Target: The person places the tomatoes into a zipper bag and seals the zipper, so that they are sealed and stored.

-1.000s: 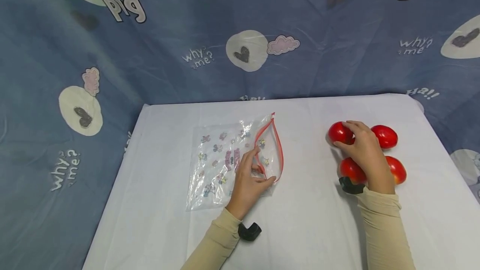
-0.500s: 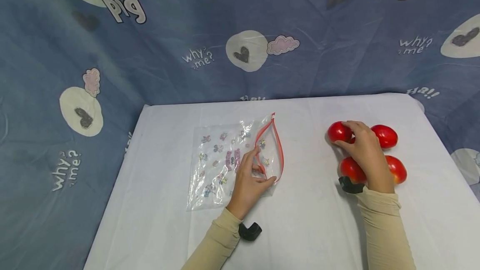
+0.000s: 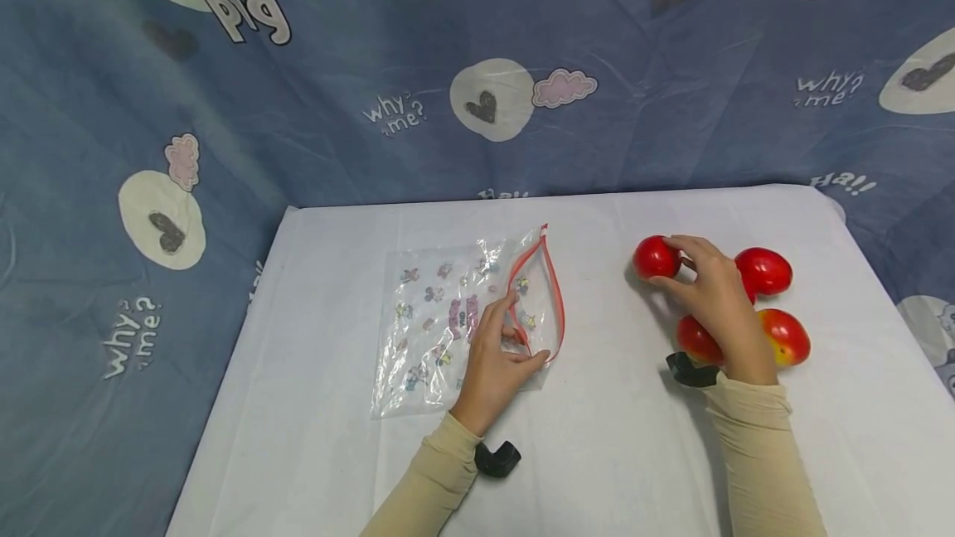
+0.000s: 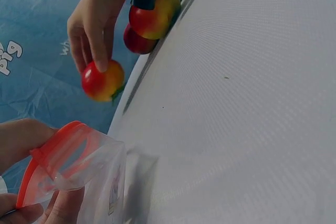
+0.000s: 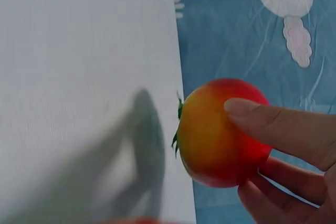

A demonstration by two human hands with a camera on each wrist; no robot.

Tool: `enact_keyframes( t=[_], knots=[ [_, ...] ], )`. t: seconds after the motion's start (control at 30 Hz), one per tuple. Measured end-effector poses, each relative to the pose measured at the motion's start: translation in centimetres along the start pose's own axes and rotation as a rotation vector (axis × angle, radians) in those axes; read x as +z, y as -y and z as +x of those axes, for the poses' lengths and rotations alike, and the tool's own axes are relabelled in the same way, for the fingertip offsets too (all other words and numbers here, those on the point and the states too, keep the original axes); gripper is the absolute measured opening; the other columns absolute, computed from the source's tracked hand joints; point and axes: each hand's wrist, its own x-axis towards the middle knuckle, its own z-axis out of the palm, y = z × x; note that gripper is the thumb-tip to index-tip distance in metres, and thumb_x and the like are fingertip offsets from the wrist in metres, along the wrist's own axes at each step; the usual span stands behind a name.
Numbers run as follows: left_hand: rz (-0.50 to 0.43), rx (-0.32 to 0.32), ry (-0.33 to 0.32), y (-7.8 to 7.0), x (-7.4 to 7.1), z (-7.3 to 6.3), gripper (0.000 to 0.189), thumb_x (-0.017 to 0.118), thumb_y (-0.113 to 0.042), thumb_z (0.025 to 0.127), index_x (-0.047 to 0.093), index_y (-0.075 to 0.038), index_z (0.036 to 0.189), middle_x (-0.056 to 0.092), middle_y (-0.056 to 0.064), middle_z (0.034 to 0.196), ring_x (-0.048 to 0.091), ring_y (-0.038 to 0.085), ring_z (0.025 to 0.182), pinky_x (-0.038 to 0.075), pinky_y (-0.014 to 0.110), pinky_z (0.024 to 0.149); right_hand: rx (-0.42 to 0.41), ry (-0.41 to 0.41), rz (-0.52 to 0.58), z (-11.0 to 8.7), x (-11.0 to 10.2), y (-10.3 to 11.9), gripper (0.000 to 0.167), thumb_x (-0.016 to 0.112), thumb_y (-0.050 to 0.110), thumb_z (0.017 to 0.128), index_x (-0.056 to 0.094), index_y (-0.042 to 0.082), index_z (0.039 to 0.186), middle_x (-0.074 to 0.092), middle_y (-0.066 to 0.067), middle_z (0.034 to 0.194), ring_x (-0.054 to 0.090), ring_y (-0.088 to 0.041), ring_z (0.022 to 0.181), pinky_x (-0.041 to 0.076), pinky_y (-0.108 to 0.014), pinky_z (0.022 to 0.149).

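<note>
My right hand (image 3: 715, 292) pinches a tomato (image 3: 656, 257) between thumb and fingers. In the right wrist view the tomato (image 5: 220, 135) is red and yellow with a green leafy top, and its shadow falls on the white cloth. Flat on the table at centre-left lies a clear printed zip bag (image 3: 429, 330) with a red-edged mouth. My left hand (image 3: 496, 367) grips that mouth and spreads it, as the left wrist view also shows at the red rim (image 4: 58, 153). The bag's mouth faces right, with nothing visible inside.
Several more red fruits lie on the right, around and partly behind my right wrist, such as a long red one (image 3: 764, 272) and a red-yellow one (image 3: 785, 338). A white cloth covers the table (image 3: 597, 454). A blue patterned curtain (image 3: 373, 65) hangs behind it.
My right hand has moved slightly left with the tomato, away from the other fruits; another red fruit now shows beside the hand. The left hand and the bag have stayed still.
</note>
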Motion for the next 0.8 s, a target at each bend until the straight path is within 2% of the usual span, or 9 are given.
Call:
enact_keyframes(
  t=[0.3, 0.5, 0.8],
  knots=[
    [-0.01, 0.006, -0.003, 0.1, 0.1, 0.0, 0.097, 0.091, 0.002, 0.071, 0.042, -0.005, 0.154, 0.053, 0.016, 0.143, 0.06, 0.02, 0.091, 0.063, 0.019, 0.069, -0.135, -0.012, 0.084, 0.4, 1.8, 1.2, 0.065, 0.086, 0.008, 0.083, 0.06, 0.006, 0.142, 0.06, -0.02, 0.143, 0.058, -0.039, 0.132, 0.054, -0.055, 0.1],
    [-0.007, 0.008, 0.002, 0.1, 0.1, -0.1, 0.096, 0.091, 0.002, 0.072, 0.042, -0.005, 0.154, 0.053, 0.016, 0.14, 0.061, 0.019, 0.09, 0.063, 0.02, 0.069, -0.195, 0.003, 0.162, 0.5, 2.7, 2.2, 0.064, 0.086, 0.004, 0.081, 0.062, 0.005, 0.14, 0.062, -0.018, 0.141, 0.059, -0.036, 0.131, 0.053, -0.049, 0.098],
    [0.001, 0.008, 0.009, 0.1, 0.2, 0.0, 0.096, 0.091, 0.003, 0.072, 0.041, -0.004, 0.154, 0.051, 0.015, 0.145, 0.061, 0.019, 0.091, 0.062, 0.019, 0.07, -0.266, -0.002, 0.223, 0.4, 4.1, 3.6, 0.065, 0.088, 0.0, 0.078, 0.063, 0.005, 0.138, 0.064, -0.016, 0.139, 0.06, -0.034, 0.131, 0.056, -0.045, 0.096]
  ],
)
